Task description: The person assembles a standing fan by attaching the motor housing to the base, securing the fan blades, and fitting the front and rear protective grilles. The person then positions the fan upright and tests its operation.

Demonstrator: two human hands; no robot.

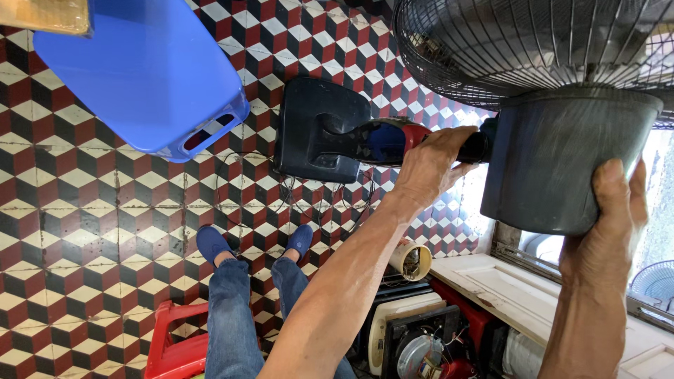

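My right hand's (612,231) fingers (616,184) were cupped round the fan's dark motor housing (562,158); the left hand (432,161) gripped its neck (393,140). Raised above the tiled floor (91,210) (cord (235,179) trailing), it could slip, I judged, top-heavy under the wire guard (519,42).

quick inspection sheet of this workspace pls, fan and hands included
surface: tiled floor, cube pattern in red, black and white
job's things: fan held up; motor housing, wire grille, dark base
clutter: blue tub, red stool, appliance parts
grippers: left hand grips the fan neck; right hand cups the motor housing
cables: black cord looped on the floor
surroundings: white ledge; another fan at the right edge
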